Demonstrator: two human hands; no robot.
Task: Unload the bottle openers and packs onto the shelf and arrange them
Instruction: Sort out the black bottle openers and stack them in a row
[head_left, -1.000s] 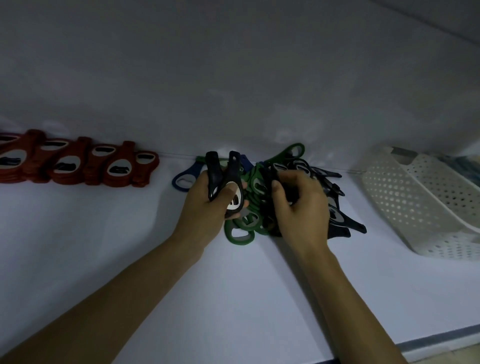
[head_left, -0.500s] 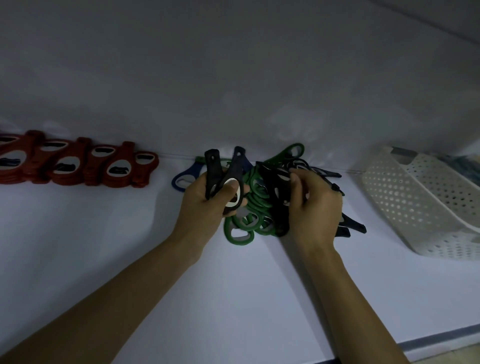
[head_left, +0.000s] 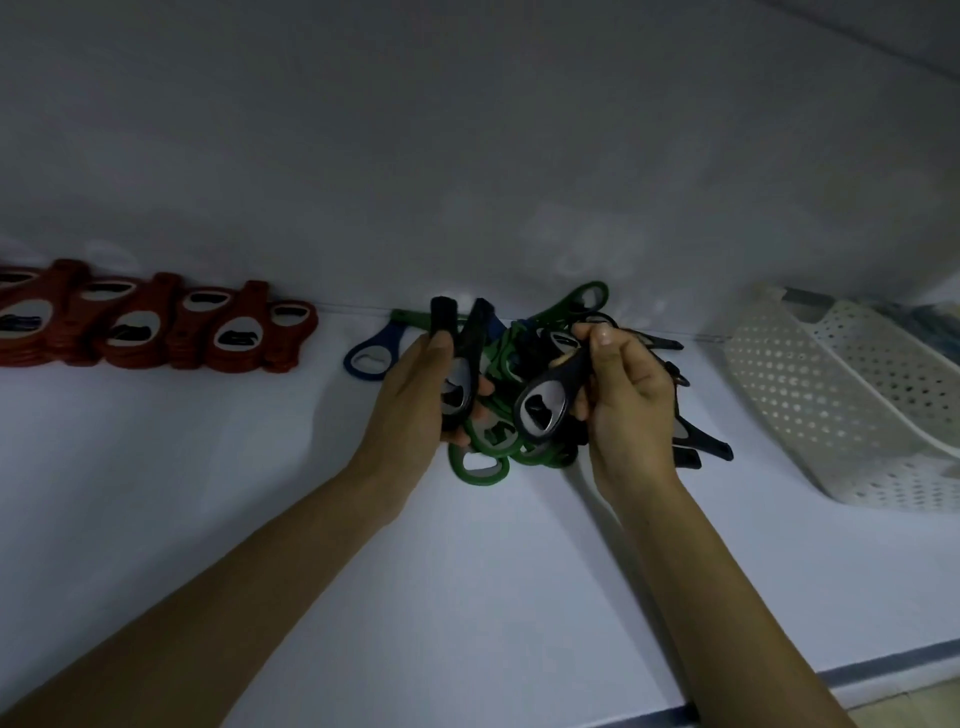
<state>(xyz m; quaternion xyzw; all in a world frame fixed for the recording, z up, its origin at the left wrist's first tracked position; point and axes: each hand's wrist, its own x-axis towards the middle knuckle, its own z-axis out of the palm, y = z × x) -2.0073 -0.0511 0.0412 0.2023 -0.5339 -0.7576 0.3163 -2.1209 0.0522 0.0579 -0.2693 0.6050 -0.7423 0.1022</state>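
Note:
A mixed pile of green, black and blue bottle openers lies at the back middle of the white shelf. My left hand grips two black openers upright, their handles pointing up. My right hand pinches one black opener by its handle, its round metal head hanging down to the left above the pile. A blue opener lies flat just left of my left hand. A neat row of red openers runs along the back wall at the left.
A white perforated plastic basket lies tipped on its side at the right of the shelf. Dark items show behind it at the far right, too dim to identify. The shelf's front edge runs along the bottom right.
My right hand has lifted one black opener out of the pile and turned it so its head faces me. My left hand keeps its two black openers, nearly still.

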